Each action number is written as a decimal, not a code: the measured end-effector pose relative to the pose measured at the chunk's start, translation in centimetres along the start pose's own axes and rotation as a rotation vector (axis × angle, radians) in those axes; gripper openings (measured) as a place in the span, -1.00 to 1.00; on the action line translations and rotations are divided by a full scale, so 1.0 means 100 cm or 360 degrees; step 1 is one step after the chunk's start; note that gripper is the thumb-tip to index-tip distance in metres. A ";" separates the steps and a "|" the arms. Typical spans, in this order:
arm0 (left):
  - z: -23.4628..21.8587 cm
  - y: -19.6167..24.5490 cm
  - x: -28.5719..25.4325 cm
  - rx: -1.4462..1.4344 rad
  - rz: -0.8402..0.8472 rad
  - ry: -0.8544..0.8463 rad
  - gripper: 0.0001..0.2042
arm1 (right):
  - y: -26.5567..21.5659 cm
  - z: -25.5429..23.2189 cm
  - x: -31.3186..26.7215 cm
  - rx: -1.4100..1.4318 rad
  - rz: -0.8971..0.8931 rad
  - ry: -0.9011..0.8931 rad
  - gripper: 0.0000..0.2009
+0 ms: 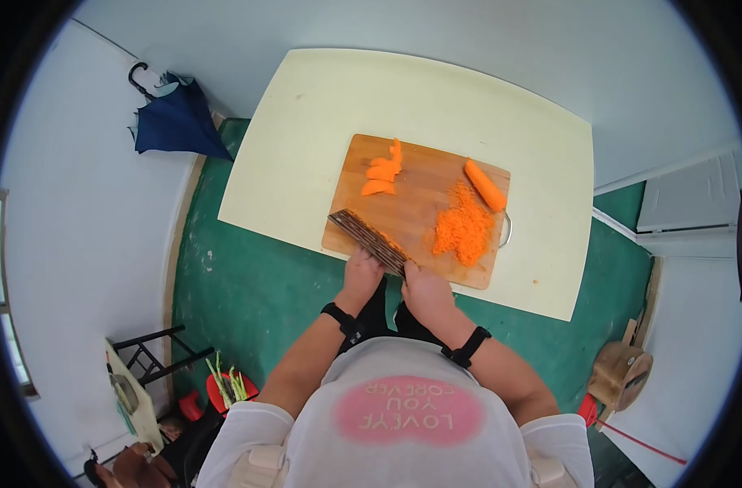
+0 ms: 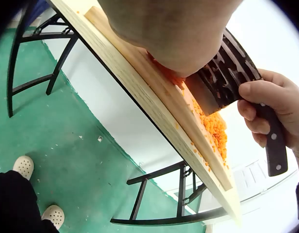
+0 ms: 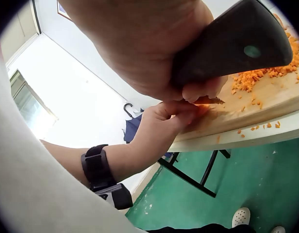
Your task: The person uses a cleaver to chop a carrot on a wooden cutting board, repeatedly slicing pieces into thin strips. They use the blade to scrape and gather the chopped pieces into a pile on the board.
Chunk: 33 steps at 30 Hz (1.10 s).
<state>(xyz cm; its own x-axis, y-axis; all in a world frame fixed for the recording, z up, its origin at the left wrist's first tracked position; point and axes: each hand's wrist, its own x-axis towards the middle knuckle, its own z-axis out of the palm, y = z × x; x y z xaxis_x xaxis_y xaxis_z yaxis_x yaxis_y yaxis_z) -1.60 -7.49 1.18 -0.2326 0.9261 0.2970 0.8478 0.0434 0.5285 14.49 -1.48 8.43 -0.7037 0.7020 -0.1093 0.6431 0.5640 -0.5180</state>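
My right hand (image 1: 428, 294) (image 2: 278, 104) (image 3: 149, 53) grips the black handle of a cleaver (image 1: 369, 241) (image 2: 220, 80) (image 3: 232, 46), its streaked dark blade slanting over the near edge of a wooden board (image 1: 424, 163). Against the blade is my left hand (image 1: 363, 276) (image 2: 169, 34) (image 3: 157, 126), with orange carrot beside its fingertips; whether the fingers pinch anything is hidden. Orange bits line the blade's far edge in the head view. Chopped carrot (image 1: 463, 228) (image 2: 216, 131) lies in a heap on the right of the board, a carrot length (image 1: 485, 186) behind it, and several flat slices (image 1: 380, 172) at upper left.
The board lies on a pale table (image 1: 541, 146), with a metal handle (image 1: 506, 230) at its right end. Around it are a blue umbrella (image 1: 174, 115) on the left, a red container with green stalks (image 1: 231, 389) at lower left and a round wooden object (image 1: 620, 376) at lower right.
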 end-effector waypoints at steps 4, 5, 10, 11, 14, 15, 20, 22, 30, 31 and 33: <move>-0.001 -0.004 0.001 -0.0023 0.0018 -0.0051 -0.74 | 0.000 0.003 -0.002 -0.0052 -0.0040 0.0085 -0.93; -0.002 -0.005 0.001 -0.0025 0.0027 -0.0058 -0.74 | -0.002 0.003 -0.002 -0.0050 -0.0030 0.0090 -0.93; -0.003 -0.005 0.005 -0.0003 0.0092 -0.0049 -0.74 | -0.004 0.002 0.001 -0.0082 0.0006 0.0053 -0.92; -0.004 -0.006 0.005 -0.0007 0.0076 -0.0046 -0.74 | -0.002 0.002 0.002 -0.0087 -0.0001 0.0039 -0.92; -0.007 -0.005 0.006 -0.0011 0.0132 -0.0038 -0.73 | -0.003 -0.010 0.008 -0.0142 0.0037 -0.0113 -0.92; -0.007 -0.004 0.008 -0.0011 0.0165 0.0016 -0.74 | -0.002 -0.012 0.010 -0.0139 0.0021 -0.0120 -0.92; 0.001 -0.010 0.007 -0.0172 0.0122 0.0057 -0.73 | 0.003 -0.010 0.026 -0.0089 0.0041 -0.0209 -0.89; 0.000 -0.012 0.008 -0.0187 0.0188 0.0039 -0.73 | 0.005 -0.005 0.031 -0.0021 0.0084 -0.0237 -0.80; 0.003 -0.006 0.009 -0.0144 0.0145 0.0142 -0.72 | 0.000 -0.020 0.019 -0.0123 0.0042 -0.0189 -0.85; 0.002 -0.005 0.010 -0.0111 0.0198 0.0186 -0.72 | -0.001 -0.022 0.017 -0.0167 0.0052 -0.0210 -0.85; 0.003 -0.006 0.010 -0.0162 0.0171 0.0175 -0.71 | 0.004 -0.017 0.016 -0.0131 0.0033 -0.0184 -0.85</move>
<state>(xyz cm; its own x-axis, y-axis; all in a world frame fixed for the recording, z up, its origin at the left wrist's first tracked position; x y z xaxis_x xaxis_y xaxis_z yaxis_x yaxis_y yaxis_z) -2.14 -6.51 0.92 -0.1989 0.8766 0.4382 0.8191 -0.0968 0.5654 14.15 0.57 9.49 -0.7170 0.6618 -0.2188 0.6772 0.5870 -0.4437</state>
